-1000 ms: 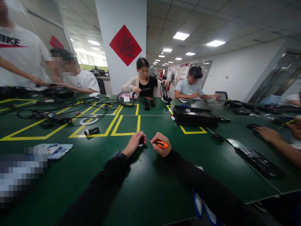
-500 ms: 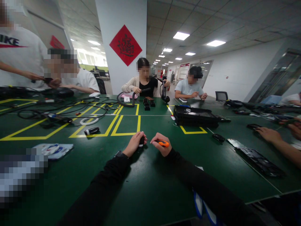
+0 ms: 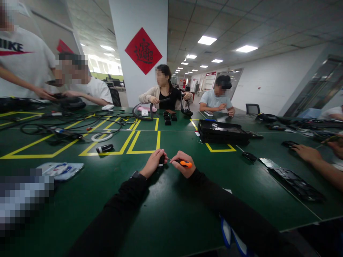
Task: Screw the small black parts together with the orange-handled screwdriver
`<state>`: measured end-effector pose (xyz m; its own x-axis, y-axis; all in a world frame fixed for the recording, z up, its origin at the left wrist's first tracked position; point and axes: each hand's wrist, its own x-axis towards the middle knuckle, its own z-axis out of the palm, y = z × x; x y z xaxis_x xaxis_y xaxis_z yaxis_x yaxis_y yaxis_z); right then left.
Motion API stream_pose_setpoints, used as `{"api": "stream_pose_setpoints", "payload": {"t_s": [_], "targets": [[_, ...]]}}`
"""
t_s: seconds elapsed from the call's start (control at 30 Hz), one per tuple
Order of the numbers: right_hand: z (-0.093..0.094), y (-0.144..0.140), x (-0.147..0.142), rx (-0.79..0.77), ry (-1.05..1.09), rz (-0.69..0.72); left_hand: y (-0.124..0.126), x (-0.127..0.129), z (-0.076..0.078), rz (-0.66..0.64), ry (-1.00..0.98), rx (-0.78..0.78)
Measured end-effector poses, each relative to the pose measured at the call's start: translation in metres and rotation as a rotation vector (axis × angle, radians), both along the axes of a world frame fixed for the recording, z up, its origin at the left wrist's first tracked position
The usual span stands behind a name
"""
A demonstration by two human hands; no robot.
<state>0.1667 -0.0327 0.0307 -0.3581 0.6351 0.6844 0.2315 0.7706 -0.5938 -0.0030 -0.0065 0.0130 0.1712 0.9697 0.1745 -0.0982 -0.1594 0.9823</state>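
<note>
Near the middle of the green table (image 3: pixel 171 210), my left hand (image 3: pixel 152 164) is closed around a small black piece with a whitish band (image 3: pixel 161 161); the fingers cover much of it, and I cannot make out its kind. My right hand (image 3: pixel 184 165) grips a screwdriver (image 3: pixel 185 164) with an orange and black handle. Its thin shaft points left, and the tip meets or nearly meets the black piece at my left fingertips. Farther left lies a similar-looking black piece with a white band (image 3: pixel 104 149), by the yellow tape.
Black trays (image 3: pixel 223 132) are stacked at the back right. Tangled black cables (image 3: pixel 66 121) and a white cable coil (image 3: pixel 102 137) lie to the left. A black frame-like part (image 3: pixel 296 184) and a co-worker's hand (image 3: pixel 307 153) are at the right. Other people sit across the table.
My hands stay almost in place; the screwdriver's handle has turned slightly in my right hand. Across the table, one person's head has turned left, and the standing person's hands have lowered.
</note>
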Motion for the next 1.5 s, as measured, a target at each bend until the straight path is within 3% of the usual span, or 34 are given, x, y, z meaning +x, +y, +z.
{"api": "stream_pose_setpoints", "payload": {"t_s": [0.23,0.5,0.83,0.97,1.13,1.33,1.5], "targets": [[-0.007,0.003,-0.002,-0.183,0.082,-0.079,0.003,-0.001,-0.005,-0.005,0.018,-0.01],[-0.001,0.001,0.001,0.002,0.006,0.033,0.004,-0.001,-0.006,0.0,0.047,0.048],[-0.01,0.002,-0.003,-0.21,0.087,0.015,0.001,0.0,-0.008,0.033,-0.057,0.028],[-0.01,0.002,-0.005,-0.213,0.132,0.022,-0.001,0.0,-0.005,-0.026,-0.076,0.002],[-0.008,0.001,-0.005,-0.189,0.125,-0.004,-0.001,-0.001,-0.006,-0.01,-0.014,0.076],[-0.006,0.0,-0.003,-0.164,0.112,-0.061,0.005,-0.003,-0.013,-0.042,-0.113,-0.002],[-0.008,0.002,-0.001,-0.124,0.083,-0.063,0.011,-0.006,-0.019,-0.029,-0.078,0.032]]}}
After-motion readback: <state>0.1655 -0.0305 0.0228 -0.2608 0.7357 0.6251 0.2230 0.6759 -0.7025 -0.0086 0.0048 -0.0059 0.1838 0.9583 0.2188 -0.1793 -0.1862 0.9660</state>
